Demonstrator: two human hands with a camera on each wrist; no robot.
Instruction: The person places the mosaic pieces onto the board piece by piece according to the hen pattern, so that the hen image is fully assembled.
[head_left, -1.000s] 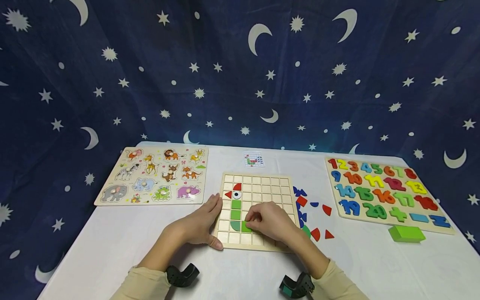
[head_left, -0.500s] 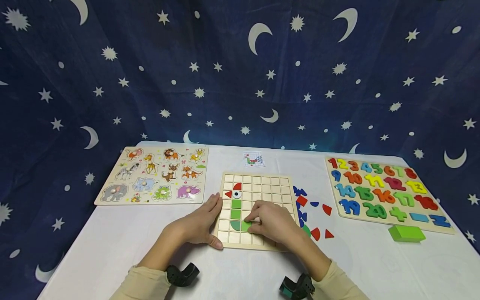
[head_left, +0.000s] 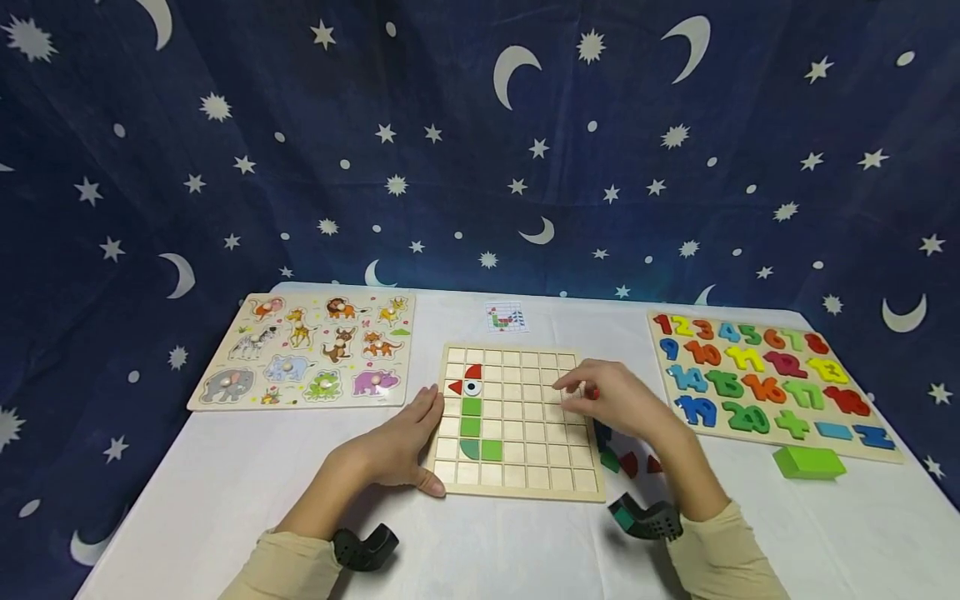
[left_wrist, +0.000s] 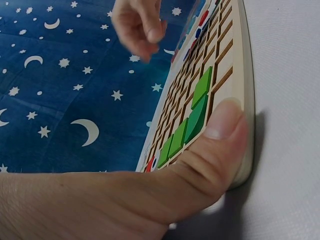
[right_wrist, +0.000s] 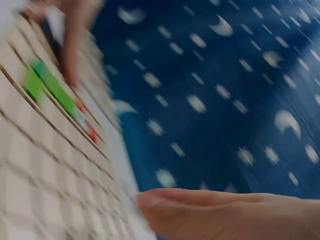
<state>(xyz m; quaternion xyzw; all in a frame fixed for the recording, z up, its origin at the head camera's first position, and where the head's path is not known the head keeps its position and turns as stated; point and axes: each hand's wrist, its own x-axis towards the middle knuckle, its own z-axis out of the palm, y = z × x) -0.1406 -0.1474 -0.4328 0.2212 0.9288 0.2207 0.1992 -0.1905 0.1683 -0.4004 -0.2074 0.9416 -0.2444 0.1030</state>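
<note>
The left hand (head_left: pixel 401 442) rests along the left side of a wooden grid board (head_left: pixel 540 475), its thumb on the front corner rim, as the left wrist view shows. On the board lie green square tiles (head_left: pixel 491 450), a dark green rounded tile (head_left: pixel 469 449), a round eye tile (head_left: pixel 472 387), a red triangle (head_left: pixel 455 387) and a red rounded tile (head_left: pixel 473 372). Above the board's right edge, the right hand (head_left: pixel 618 400) hangs with its fingers loosely bent and apart. A red patch (head_left: pixel 592 392) shows behind the gap between its thumb and forefinger. The right wrist view is blurred.
Red tiles (head_left: pixel 628 463) and a green tile (head_left: pixel 610 460) lie right of the board, others hidden by the hand. A small pattern card (head_left: pixel 507 317) lies behind it. An animal puzzle (head_left: pixel 300 354) stands left; a number puzzle (head_left: pixel 757 383) and a green block (head_left: pixel 810 463) stand right.
The right hand has left the green square tile at the end of the lower row and moved right and back to the board's edge. The left hand stays where it was.
</note>
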